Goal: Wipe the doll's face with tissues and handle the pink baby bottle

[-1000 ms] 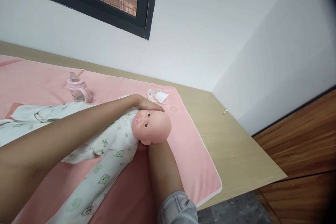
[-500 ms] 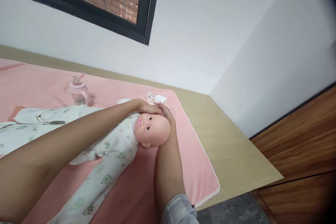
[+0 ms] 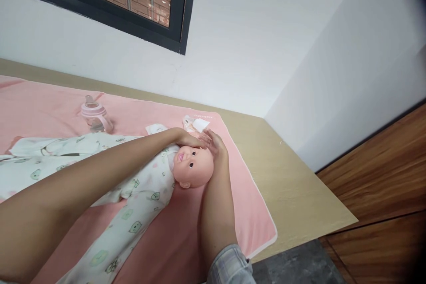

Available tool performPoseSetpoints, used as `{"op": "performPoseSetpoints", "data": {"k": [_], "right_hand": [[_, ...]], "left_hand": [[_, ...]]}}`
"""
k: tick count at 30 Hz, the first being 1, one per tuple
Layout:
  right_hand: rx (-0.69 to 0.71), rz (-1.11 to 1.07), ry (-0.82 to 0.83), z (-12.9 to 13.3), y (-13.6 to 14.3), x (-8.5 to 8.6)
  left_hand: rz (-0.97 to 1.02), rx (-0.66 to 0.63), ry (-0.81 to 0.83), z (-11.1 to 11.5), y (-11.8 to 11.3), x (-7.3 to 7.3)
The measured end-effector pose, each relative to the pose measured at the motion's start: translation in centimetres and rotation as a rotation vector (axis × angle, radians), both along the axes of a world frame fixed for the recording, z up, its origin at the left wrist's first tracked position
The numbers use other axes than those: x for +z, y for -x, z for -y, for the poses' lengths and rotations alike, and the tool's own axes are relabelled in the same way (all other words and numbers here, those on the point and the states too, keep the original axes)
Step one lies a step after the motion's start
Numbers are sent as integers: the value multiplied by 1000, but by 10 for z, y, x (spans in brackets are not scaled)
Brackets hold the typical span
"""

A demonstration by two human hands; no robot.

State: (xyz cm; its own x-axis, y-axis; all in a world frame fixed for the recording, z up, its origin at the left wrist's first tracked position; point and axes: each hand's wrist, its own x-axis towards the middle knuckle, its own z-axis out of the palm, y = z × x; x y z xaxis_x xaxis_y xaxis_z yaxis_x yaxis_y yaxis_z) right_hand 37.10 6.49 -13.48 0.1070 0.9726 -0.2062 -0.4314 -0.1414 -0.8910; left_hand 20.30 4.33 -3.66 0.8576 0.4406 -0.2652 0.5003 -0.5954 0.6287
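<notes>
A baby doll (image 3: 194, 169) in a white onesie with green animal prints (image 3: 151, 186) lies on its back, its bald head to the right. Over its body reaches my left arm, and my left hand (image 3: 192, 139) lies along the far side of the head with fingers stretched out. Beyond the crown is my right hand (image 3: 216, 144), its fingers extended toward the left fingertips and its forearm passing beside the head. The fingertips of both hands meet or overlap; whether anything small is between them is hidden. Just behind them lies a small clear packet with a white label (image 3: 201, 124).
A pink baby bottle (image 3: 95, 116) with handles stands on the pink blanket (image 3: 246, 199) at the back left. The wooden tabletop (image 3: 282, 182) ends at the right, near wood-grain cabinet panels (image 3: 382, 168). A wall and a dark-framed window (image 3: 178, 17) rise behind.
My right hand has moved slightly right, opening a gap at the crown of the doll's head. The head has tilted a little. The whole view has shifted slightly.
</notes>
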Motion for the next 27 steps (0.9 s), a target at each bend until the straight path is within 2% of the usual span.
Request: {"op": "performPoseSetpoints", "data": {"k": [7,11,14,18,22,24,27], "right_hand": [[7,-92,-55,-4,2,-10],[49,-144,-97,-4,0,-11],[60,-171,-184,1,-3,-5],[17,-159,-330,9,-7,9],[13,-75,-363,18,-9,31],[80,-8,-383,26,-9,46],[213,117,-450,40,-4,71]], "left_hand": [[-135,48,22,-17,6,0],[-72,129,-107,-29,26,7],[15,216,-214,-32,45,15],[136,325,-258,-25,68,24],[326,499,-140,-14,78,24],[390,514,-84,-7,78,23],[448,454,-52,6,76,25]]}}
